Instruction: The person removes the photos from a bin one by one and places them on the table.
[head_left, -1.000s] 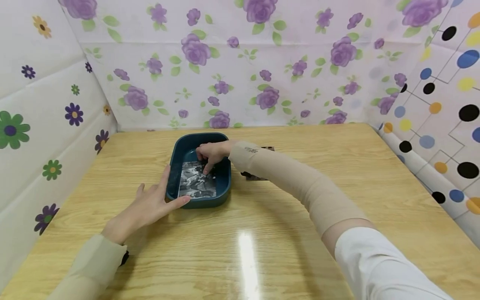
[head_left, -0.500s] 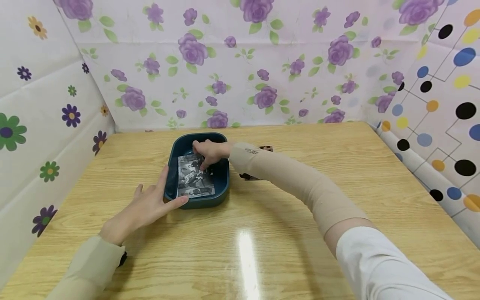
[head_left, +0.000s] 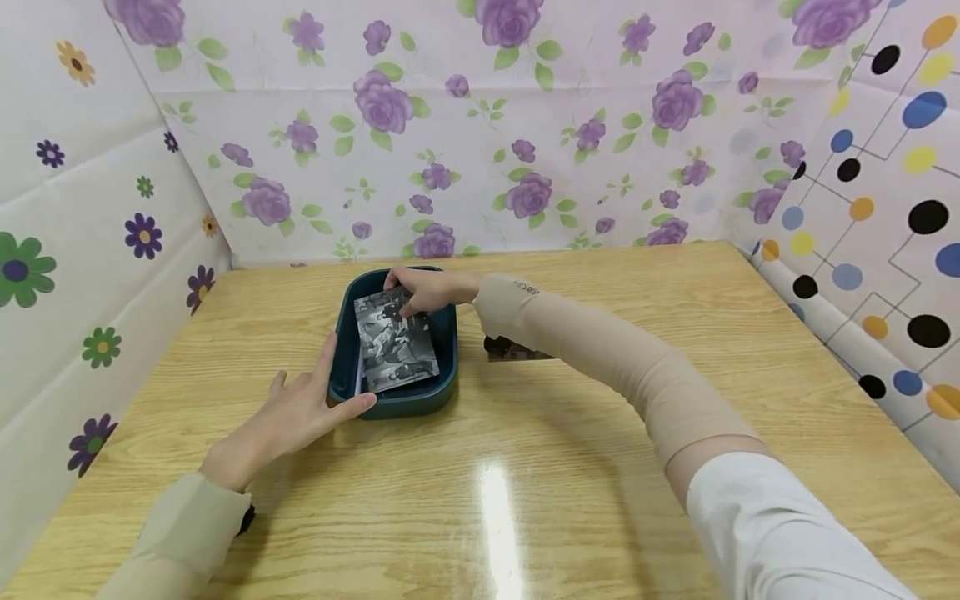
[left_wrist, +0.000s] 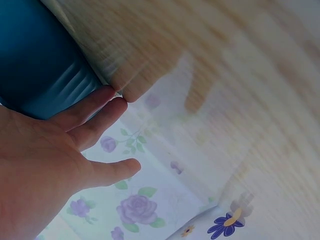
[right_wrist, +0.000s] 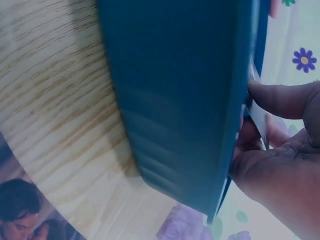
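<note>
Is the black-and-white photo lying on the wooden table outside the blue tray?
No, the black-and-white photo sits tilted inside the dark blue plastic tray, pinched at its far edge by the right hand.

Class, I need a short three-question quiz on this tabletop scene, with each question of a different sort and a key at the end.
1. True or false: the right hand pinches a black-and-white photo over the blue tray.
2. Which part of the tray does the left hand touch? A) far rim B) near left corner C) right wall
3. Fill in: a second photo lies on the wooden ____, right of the tray.

Key
1. True; the photo's top edge is lifted, tilted against the fingers.
2. B; thumb and fingers rest straight against the outer wall.
3. table; the right sleeve partly hides it.
</note>
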